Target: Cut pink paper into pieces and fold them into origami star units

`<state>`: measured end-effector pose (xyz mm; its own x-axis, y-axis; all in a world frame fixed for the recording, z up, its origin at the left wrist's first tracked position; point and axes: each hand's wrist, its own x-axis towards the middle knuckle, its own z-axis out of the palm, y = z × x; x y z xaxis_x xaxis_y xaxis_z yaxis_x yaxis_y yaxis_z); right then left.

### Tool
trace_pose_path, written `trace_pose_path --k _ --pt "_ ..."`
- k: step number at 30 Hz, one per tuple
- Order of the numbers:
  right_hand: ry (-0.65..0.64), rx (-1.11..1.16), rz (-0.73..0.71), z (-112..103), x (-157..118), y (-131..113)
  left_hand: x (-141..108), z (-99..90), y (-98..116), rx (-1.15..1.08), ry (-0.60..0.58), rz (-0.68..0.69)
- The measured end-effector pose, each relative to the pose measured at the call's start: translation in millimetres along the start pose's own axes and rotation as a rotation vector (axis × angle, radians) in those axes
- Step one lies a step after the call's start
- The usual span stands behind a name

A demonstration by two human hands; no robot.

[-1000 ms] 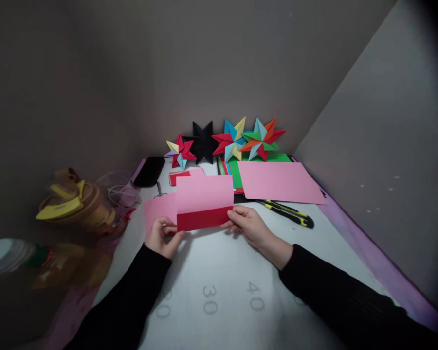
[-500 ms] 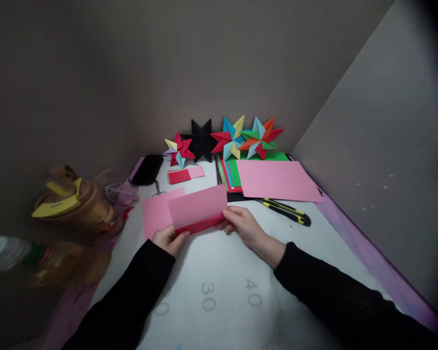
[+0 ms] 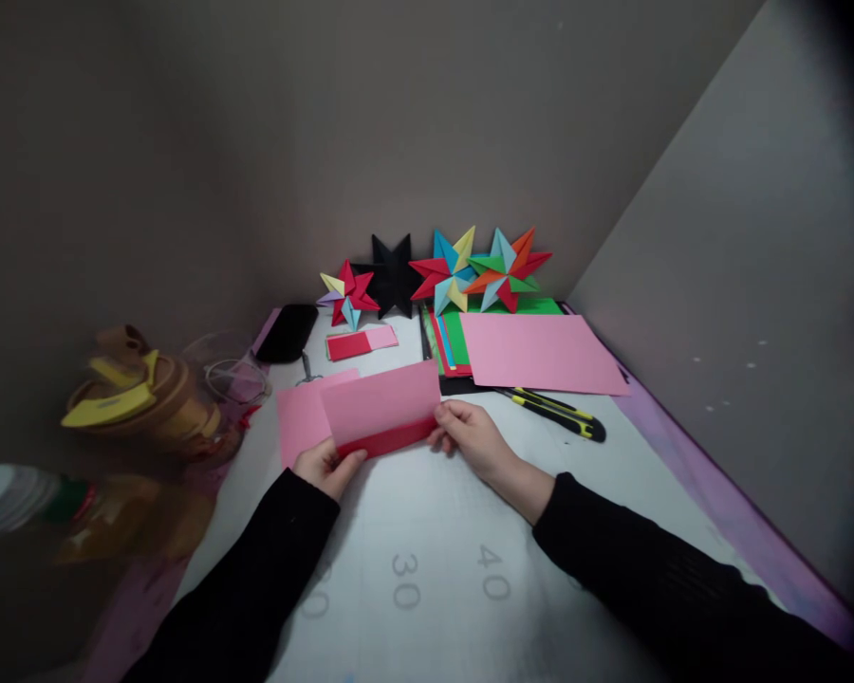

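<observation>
Between my hands is a folded sheet of pink paper (image 3: 384,403), raised off the mat, with a darker red-pink strip along its lower edge. My left hand (image 3: 327,467) grips its lower left corner, thumb on the near side. At the right edge, my right hand (image 3: 468,438) pinches it between thumb and fingers. Behind it on the left lies another pink sheet (image 3: 300,417), partly covered by the held one. A small red and pink paper strip (image 3: 348,345) rests farther back.
Folded paper stars (image 3: 455,270) lean on the back wall. A large pink sheet (image 3: 547,351) tops a stack of coloured paper. A black and yellow utility knife (image 3: 559,414) lies at right, a black phone (image 3: 289,332) at back left. Brown pot (image 3: 177,398) and jar (image 3: 14,498) stand left.
The held pink paper has shifted slightly left and tilted, so more of its red-pink lower strip shows. Both hands keep their grip.
</observation>
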<state>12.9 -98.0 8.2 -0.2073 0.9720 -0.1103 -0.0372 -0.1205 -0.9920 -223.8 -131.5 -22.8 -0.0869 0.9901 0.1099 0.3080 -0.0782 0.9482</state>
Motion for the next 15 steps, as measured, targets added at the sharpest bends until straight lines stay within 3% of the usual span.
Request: trace_pose_path --k 15 --pt "0.025 0.008 -0.026 -2.6 0.8 -5.4 5.4 -2.1 -3.3 -0.046 0.020 -0.071"
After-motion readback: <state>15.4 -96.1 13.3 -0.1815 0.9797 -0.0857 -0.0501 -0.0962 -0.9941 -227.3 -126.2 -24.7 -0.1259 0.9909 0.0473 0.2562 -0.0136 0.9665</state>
